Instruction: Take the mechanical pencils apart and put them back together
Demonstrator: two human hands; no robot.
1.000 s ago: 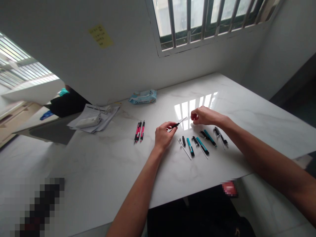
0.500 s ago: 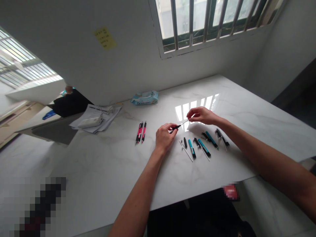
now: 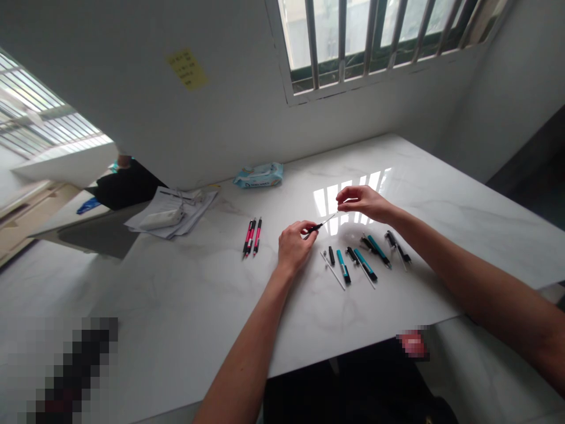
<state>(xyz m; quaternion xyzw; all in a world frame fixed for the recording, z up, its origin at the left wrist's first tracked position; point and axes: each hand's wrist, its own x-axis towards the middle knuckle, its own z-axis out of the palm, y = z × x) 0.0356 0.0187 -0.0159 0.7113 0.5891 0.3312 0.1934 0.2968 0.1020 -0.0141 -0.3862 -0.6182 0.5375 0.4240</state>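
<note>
My left hand [image 3: 293,241] is closed around a black pen tip piece with a thin refill [image 3: 321,224] sticking out to the upper right. My right hand [image 3: 359,201] hovers just past the refill's far end, fingers pinched together; what they hold is too small to make out. Below both hands several teal and black pen parts [image 3: 365,256] and thin white refills [image 3: 333,270] lie in a row on the white marble table [image 3: 185,294]. Three pink and black pens [image 3: 251,235] lie side by side to the left of my left hand.
A pack of wet wipes [image 3: 258,175] lies by the wall. A stack of papers with a white object on top [image 3: 170,213] sits at the table's back left. A barred window [image 3: 366,41] is above. The table's front edge runs near my elbows.
My right hand rose from the table beside the pen parts to the far end of the refill, then lifted slightly. My left hand stayed put with the refill piece.
</note>
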